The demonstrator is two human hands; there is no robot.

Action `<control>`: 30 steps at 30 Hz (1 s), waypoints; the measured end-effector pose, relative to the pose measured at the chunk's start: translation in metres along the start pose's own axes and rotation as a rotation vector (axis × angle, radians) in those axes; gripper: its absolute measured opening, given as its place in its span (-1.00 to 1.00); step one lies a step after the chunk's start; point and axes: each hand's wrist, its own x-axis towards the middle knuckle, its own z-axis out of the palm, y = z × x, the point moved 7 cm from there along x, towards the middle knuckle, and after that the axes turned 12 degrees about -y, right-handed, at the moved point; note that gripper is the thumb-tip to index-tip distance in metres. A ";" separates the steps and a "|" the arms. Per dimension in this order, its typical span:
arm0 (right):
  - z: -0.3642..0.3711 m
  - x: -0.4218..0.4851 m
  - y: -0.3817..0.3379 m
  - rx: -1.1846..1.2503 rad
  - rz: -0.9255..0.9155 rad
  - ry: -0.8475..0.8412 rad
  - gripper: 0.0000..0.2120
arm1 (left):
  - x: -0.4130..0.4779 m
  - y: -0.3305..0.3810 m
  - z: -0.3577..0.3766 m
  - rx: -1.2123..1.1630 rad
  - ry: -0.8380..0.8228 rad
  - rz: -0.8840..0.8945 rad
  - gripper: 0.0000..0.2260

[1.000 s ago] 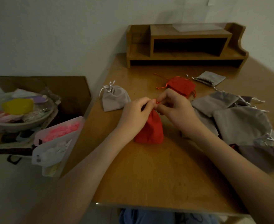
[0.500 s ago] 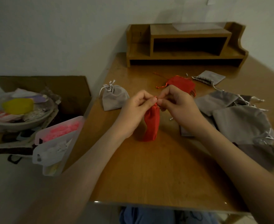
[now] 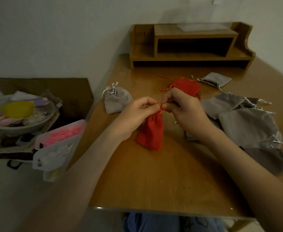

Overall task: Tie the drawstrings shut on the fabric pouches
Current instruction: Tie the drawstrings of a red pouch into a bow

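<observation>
A red fabric pouch (image 3: 151, 133) lies on the wooden table (image 3: 154, 178), its gathered neck pointing away from me. My left hand (image 3: 137, 113) and my right hand (image 3: 182, 109) meet at that neck, each pinching an end of the red drawstring (image 3: 160, 111) between thumb and fingers. A grey pouch (image 3: 116, 102) with a tied white string stands to the left. A second red pouch (image 3: 185, 87) lies behind my right hand, partly hidden by it. Several grey pouches (image 3: 247, 124) lie in a loose pile at the right, and one more grey pouch (image 3: 216, 79) sits further back.
A wooden desk organiser (image 3: 190, 46) stands against the wall at the back. Left of the table are a cardboard box (image 3: 40, 87) holding a bowl of odds and ends (image 3: 18, 113) and a clear plastic container (image 3: 57, 144) with pink contents.
The red pouch has turned and its lower end has swung out, so more of its side shows. Both hands have stayed at its neck, working the drawstring.
</observation>
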 end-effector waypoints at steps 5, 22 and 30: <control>-0.001 0.000 -0.006 -0.058 -0.080 0.011 -0.94 | 0.000 -0.001 0.001 -0.033 -0.028 -0.005 -0.89; 0.008 0.002 0.004 -0.003 0.132 0.020 -0.82 | 0.001 -0.004 -0.007 0.031 0.155 0.049 -0.91; 0.021 -0.004 0.012 0.574 0.341 -0.121 -0.91 | -0.008 0.014 -0.008 0.324 0.243 0.241 -0.94</control>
